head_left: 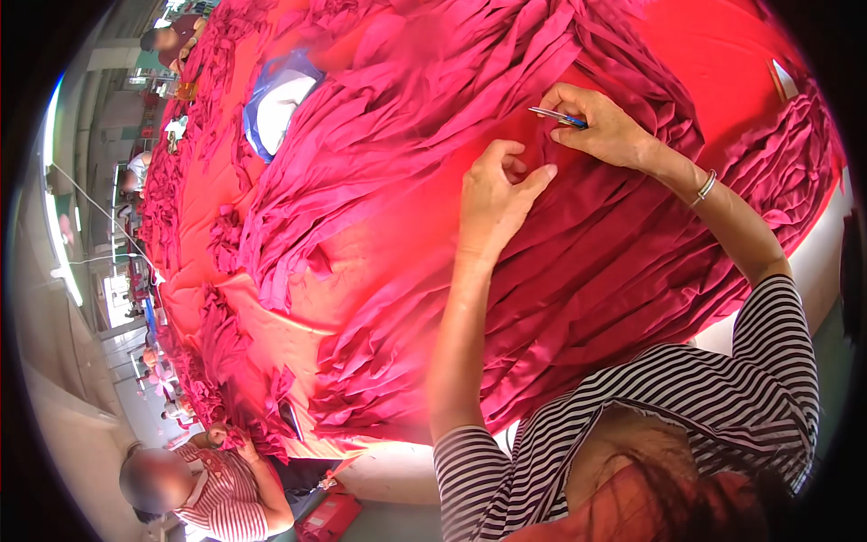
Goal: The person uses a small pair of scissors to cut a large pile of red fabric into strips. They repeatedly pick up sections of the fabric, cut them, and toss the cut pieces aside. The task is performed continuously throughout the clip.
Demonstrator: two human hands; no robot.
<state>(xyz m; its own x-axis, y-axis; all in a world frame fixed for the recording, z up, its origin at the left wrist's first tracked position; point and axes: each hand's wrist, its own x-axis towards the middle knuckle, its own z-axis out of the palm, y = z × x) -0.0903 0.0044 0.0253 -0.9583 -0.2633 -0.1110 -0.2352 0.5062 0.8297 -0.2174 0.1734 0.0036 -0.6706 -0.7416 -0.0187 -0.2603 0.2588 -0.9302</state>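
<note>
My right hand [603,131] is closed around small thread snips [562,116], with blue handles and silver blades pointing left. My left hand [495,200] is just left of it, fingers partly curled and thumb held apart; nothing shows in its grasp. Both hands are over a large spread of dark pink fabric strips [578,271], heaped in long folds. A narrow bit of the same fabric lies between the two hands, and I cannot tell whether either touches it. Beneath is a bright red cloth [397,226] covering the table.
A white thing in a blue plastic wrapper [282,101] rests among strips farther left. A co-worker in a striped shirt [226,488] handles fabric at lower left, near a red box [329,518]. Another person [176,41] is at the far left end. More strips [786,163] lie right.
</note>
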